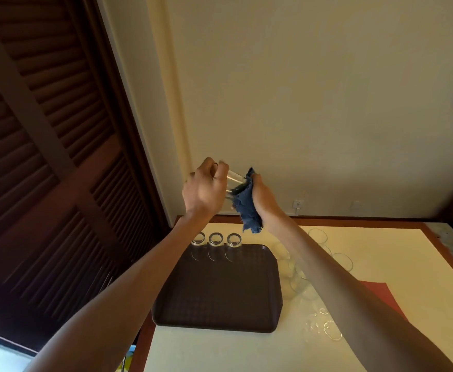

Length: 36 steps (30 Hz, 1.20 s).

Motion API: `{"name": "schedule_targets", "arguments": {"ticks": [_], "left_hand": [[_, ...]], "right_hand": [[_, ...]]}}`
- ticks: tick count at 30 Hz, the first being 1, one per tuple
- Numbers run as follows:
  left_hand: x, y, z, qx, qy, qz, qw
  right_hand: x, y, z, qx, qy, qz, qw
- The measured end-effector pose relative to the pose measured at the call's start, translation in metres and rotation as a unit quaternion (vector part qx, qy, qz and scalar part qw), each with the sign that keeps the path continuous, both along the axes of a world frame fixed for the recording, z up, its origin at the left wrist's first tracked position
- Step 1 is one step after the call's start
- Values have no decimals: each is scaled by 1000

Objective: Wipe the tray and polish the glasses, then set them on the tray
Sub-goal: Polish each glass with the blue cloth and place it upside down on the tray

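Raised in front of the wall, my left hand [203, 187] grips a clear glass [233, 179] by its base end. My right hand [264, 198] holds a blue cloth [246, 208] bunched against the glass's open end; the cloth's tail hangs down. Below, a dark brown tray [220, 304] lies on the cream table [381, 251]. Three clear glasses [215, 244] stand upside down in a row along the tray's far edge. Several more clear glasses [318, 236] stand on the table right of the tray, partly hidden by my right forearm.
A dark louvred wooden door [45, 157] fills the left side. A red mat [381, 294] lies on the table at the right, under my right arm. The table has a wooden border [354, 219] and meets the wall, where a socket [297, 204] sits.
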<state>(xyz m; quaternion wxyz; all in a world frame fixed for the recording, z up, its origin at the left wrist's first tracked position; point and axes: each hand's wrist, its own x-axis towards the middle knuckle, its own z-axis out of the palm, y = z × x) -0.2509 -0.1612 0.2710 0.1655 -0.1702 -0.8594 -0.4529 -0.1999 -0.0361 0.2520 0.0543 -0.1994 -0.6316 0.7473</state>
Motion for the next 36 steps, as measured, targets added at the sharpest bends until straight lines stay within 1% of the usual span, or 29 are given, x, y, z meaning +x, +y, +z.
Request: {"name": "schedule_targets", "arguments": {"ticks": [2,3,4,5,6,7,8,9,10,11,12,14,16,17,18,21,24,26,31,33,36], "left_hand": [[2,-3,-8,-44,115,-7,992],[2,-5,-11,-57,148,-14,987],[1,-6,-14,-60,160,-23,985],[2,-6,-14,-54,138,-32,988],[2,-5,-12,-38,75,-39,996],[1,-4,-8,-18,-21,-49,998],[-1,-2,-4,-2,-120,-56,991],[-2,-2,-1,-2,-185,-59,981],[-3,-1,0,-12,-205,-59,977],[-3,-1,1,-22,-198,-58,978],[-2,-1,1,-29,-167,-55,984],[-1,-4,-4,-43,-66,-52,996],[0,-8,-13,-71,47,-70,994],[-1,-10,-17,-83,81,-78,990],[-1,-11,-20,-85,96,-85,988],[-1,-17,-30,-51,87,-88,991],[-2,-28,-44,-14,59,-68,996],[-2,-35,-58,-8,35,-51,998],[9,-42,-106,-44,-37,-28,998],[16,-44,-128,-64,-70,-22,995],[23,-47,-164,-104,-95,-29,990]], "right_hand": [[1,1,2,-51,-62,30,996],[1,3,2,-53,-76,37,995],[0,4,0,-52,-81,39,995],[0,5,-3,-50,-77,39,995],[0,5,-6,-35,-64,36,997],[0,5,-11,1,-46,25,999],[0,4,-14,44,-22,10,999],[1,3,-15,77,7,-9,997],[1,3,-18,88,34,-22,995],[1,2,-20,77,46,-28,996],[1,2,-21,50,39,-19,998],[1,3,-21,-34,-14,22,999],[5,6,-22,-86,-78,76,990],[6,8,-24,-98,-90,90,987],[8,10,-26,-114,-93,93,985],[13,17,-41,-162,-89,48,982],[23,31,-60,-158,-116,24,980],[31,41,-77,-188,-130,7,974],[45,47,-114,-217,-139,-31,966],[51,44,-130,-217,-159,-44,962],[59,42,-157,-214,-205,-56,953]]}}
